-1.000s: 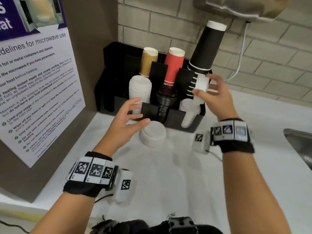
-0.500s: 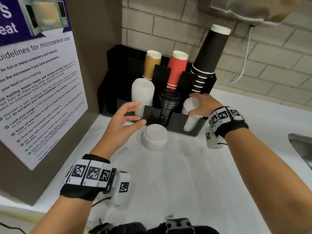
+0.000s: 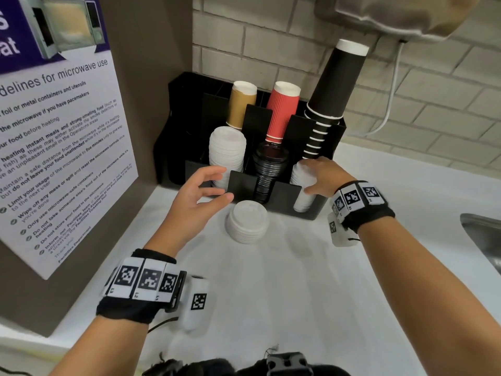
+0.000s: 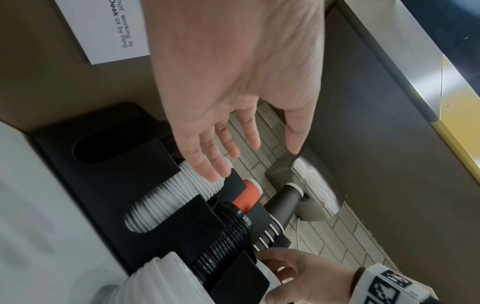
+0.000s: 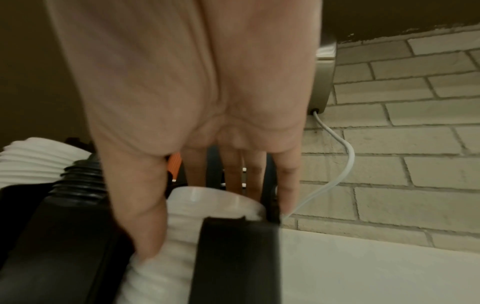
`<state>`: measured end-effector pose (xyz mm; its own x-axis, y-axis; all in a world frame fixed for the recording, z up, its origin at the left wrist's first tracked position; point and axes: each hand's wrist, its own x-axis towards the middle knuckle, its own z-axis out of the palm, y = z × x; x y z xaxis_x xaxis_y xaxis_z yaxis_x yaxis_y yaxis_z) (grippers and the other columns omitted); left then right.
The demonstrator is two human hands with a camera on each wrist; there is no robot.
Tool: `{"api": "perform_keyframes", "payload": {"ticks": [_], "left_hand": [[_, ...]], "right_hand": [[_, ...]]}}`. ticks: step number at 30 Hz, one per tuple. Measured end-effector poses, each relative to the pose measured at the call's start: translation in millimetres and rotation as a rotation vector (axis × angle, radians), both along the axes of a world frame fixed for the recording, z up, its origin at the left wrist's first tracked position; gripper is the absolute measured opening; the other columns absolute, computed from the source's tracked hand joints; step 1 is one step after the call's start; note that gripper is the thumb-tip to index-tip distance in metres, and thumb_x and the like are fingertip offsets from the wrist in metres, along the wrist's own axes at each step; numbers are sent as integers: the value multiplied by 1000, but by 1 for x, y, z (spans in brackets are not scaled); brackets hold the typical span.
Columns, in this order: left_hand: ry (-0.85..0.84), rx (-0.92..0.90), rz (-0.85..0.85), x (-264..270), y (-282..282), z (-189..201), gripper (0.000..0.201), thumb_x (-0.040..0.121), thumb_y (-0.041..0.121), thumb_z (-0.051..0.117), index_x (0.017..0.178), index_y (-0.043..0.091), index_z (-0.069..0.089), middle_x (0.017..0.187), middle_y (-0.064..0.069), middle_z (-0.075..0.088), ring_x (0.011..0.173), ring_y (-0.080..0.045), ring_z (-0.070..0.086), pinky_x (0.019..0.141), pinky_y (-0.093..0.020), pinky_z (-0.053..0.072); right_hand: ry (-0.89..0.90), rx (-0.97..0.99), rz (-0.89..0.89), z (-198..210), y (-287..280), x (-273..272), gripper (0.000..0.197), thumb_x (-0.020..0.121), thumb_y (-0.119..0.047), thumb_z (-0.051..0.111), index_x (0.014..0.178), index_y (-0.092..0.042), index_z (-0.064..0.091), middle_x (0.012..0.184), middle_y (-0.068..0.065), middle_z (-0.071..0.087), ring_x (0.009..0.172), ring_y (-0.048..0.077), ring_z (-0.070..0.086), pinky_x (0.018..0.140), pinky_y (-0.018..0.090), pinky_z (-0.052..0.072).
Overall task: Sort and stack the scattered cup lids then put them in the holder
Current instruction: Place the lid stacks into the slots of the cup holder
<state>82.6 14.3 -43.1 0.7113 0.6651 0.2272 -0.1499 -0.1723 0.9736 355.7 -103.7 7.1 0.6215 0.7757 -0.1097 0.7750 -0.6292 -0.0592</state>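
The right hand [image 3: 322, 177] grasps the small white plastic lid stack [image 3: 303, 185] in the black slotted holder's [image 3: 282, 198] right slot — it should seat them level; the left hand [image 3: 199, 198] hovers released above the loose white lid stack [image 3: 248, 222] before the holder.

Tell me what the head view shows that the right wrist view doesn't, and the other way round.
Only the head view shows the loose stack of white lids on the counter, the open left hand beside it, the poster and the sink edge.

Only the right wrist view shows the right hand's thumb down against the side of the white lids in the right slot, with the fingers behind them.

Both show the black holder, the right hand, the black lids and the brick wall.
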Motion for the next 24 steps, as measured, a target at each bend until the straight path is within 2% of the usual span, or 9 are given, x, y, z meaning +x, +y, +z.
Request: {"api": "perform_keyframes", "payload": {"ticks": [3,6,8,10,11,13,16,20,24], "left_hand": [[1,9,-1,0,1,0,42,87,11,69,120,34,56,124,6,56,107,-13,63,83,-17,50],[-1,18,0,-1,1,0,43,88,11,69,120,34,56,123,7,57,105,-11,63,85,-18,50],[-4,18,0,-1,1,0,42,87,11,69,118,37,56,122,8,57,103,-9,64,86,-19,50],[-7,15,0,-1,2,0,41,87,13,69,117,39,56,121,9,57,102,-8,64,86,-21,50],[-6,11,1,-1,3,0,41,88,13,69,117,39,57,121,9,57,102,-8,64,88,-22,50],[-3,1,1,-1,4,-1,39,88,13,69,116,38,58,121,6,58,102,-10,64,92,-29,51],[6,-3,-6,-2,4,-1,36,85,21,71,113,40,60,119,5,61,102,-14,63,96,-39,51],[24,3,-3,-6,3,-3,33,84,24,69,110,42,62,113,9,63,99,-12,64,98,-41,51],[35,-8,9,-9,4,-4,33,78,33,67,109,43,63,110,15,64,96,-9,64,95,-37,51]], "right_hand": [[-96,22,-18,-5,-5,-7,67,80,-16,69,141,-16,40,126,16,45,116,35,47,96,42,45],[-181,27,-31,-5,-9,-18,68,78,-18,70,139,-19,39,124,12,45,115,33,45,93,47,42],[-235,200,18,-2,-9,-31,62,76,-18,69,134,-20,46,121,11,48,113,32,46,92,47,40],[-97,413,169,-3,-4,-51,49,77,-15,69,124,-14,56,109,8,53,101,26,51,90,44,45],[28,417,254,-5,1,-62,45,78,-16,71,121,-12,59,105,6,54,95,22,53,89,43,47],[209,190,351,-16,12,-83,51,81,-25,72,129,-16,55,113,7,54,102,21,55,93,35,46],[264,-118,321,-40,28,-97,78,79,-42,73,145,-29,34,134,9,43,122,26,44,97,32,40],[243,-175,287,-54,40,-101,92,70,-40,81,146,-32,28,132,9,40,121,28,44,98,41,46],[247,-178,263,-60,45,-102,91,67,-37,82,143,-32,32,125,11,41,113,30,49,93,44,50]]}}
